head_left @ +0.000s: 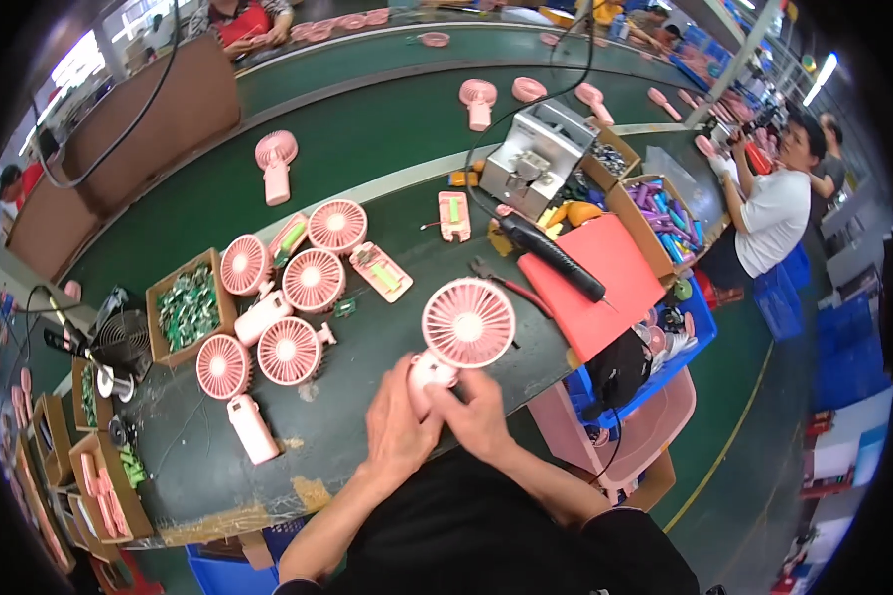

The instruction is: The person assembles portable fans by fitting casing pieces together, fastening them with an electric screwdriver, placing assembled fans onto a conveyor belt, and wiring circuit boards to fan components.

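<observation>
A pink handheld fan is held upright just above the near edge of the dark workbench, its round grille facing up. My left hand wraps the handle from the left. My right hand grips the handle's lower right side, thumb against it. The fingers cover much of the handle. Left of my hands lie several pink fans, including one whole fan and a fan head. An opened handle shell with a green-yellow part inside rests behind them, and another open shell lies farther back.
Pliers, a black electric screwdriver and a red sheet lie to the right. Behind stands a metal machine. Boxes hold batteries and green circuit boards. Fans ride a green conveyor; a co-worker stands right.
</observation>
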Demonstrator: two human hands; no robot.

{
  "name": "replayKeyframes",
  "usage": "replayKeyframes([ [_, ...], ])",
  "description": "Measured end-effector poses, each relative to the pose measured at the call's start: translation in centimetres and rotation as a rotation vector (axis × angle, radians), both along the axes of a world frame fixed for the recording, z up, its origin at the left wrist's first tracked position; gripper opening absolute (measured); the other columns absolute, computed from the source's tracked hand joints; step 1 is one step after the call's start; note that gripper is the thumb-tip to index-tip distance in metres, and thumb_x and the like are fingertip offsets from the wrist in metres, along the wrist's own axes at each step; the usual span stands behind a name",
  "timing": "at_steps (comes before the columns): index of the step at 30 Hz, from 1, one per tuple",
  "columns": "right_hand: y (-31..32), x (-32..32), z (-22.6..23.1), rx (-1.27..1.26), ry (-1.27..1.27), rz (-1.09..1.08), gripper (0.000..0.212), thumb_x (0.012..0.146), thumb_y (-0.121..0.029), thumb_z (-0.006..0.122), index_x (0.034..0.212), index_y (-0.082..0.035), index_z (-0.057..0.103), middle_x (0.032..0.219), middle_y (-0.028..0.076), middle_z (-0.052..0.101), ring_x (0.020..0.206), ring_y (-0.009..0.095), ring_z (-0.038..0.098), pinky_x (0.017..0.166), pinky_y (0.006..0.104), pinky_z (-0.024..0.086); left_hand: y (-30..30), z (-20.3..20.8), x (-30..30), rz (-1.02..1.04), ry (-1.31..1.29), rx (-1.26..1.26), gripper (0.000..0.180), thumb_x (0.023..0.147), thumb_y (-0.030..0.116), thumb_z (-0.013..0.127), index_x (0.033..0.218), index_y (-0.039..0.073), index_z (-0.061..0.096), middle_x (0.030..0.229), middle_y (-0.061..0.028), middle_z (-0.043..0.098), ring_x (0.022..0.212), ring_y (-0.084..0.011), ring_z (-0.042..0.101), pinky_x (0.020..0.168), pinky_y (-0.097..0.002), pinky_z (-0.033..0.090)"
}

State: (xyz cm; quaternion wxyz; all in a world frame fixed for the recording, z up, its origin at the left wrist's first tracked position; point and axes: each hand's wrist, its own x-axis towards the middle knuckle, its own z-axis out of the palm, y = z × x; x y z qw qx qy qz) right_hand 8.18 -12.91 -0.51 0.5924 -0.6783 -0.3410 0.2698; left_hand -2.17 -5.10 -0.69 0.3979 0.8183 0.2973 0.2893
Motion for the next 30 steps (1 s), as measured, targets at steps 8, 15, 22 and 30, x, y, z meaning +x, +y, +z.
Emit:
replayKeyframes([
  [8, -1.6, 2.2, -0.3, 0.147, -0.149, 0.098, 0.045, 0.076, -0.002, 0.074, 0.117, 0.000, 0.057, 0.112, 0.015, 0.063, 0.093, 0.021, 0.065, 0.077, 0.0301, 0.053, 2.5, -0.3, -3.3, -0.186, 0.009, -0.618, 0.043, 0.084, 0.012, 0.063, 0.122, 0.002, 0.047, 0.086, -0.0104, 0.062, 0.070, -0.0195, 0.062, 0.063, -0.0331, 0.050],
  [15, -1.4, 8.3, -1.6, -0.083, 0.030, 0.082, 0.024, 0.087, -0.002, 0.062, 0.110, 0.003, 0.059, 0.097, 0.011, 0.067, 0.083, 0.015, 0.066, 0.068, 0.0260, 0.053, 3.3, -0.4, -6.6, -0.001, -0.418, -0.733, 0.021, 0.089, 0.010, 0.057, 0.106, -0.001, 0.051, 0.082, -0.0054, 0.058, 0.062, -0.0111, 0.056, 0.056, -0.0255, 0.046],
  [22, 1.6, 4.4, -0.6, -0.001, -0.241, 0.251, 0.021, 0.083, 0.001, 0.066, 0.104, 0.003, 0.063, 0.090, 0.013, 0.066, 0.078, 0.019, 0.067, 0.067, 0.0271, 0.053, 3.3, 0.5, -8.6, 0.151, -0.556, -0.651, 0.025, 0.090, 0.007, 0.055, 0.112, 0.000, 0.046, 0.085, -0.0071, 0.055, 0.062, -0.0119, 0.055, 0.054, -0.0256, 0.047],
  [30, 7.7, 6.0, 1.5, 0.035, -0.587, 0.348, 0.007, 0.080, 0.000, 0.064, 0.086, 0.002, 0.065, 0.079, 0.017, 0.064, 0.070, 0.034, 0.063, 0.063, 0.0379, 0.049, 2.9, 0.6, -10.5, 0.269, -0.609, -0.643, 0.029, 0.087, 0.004, 0.057, 0.112, -0.002, 0.045, 0.083, -0.0092, 0.056, 0.059, -0.0136, 0.055, 0.051, -0.0265, 0.048],
])
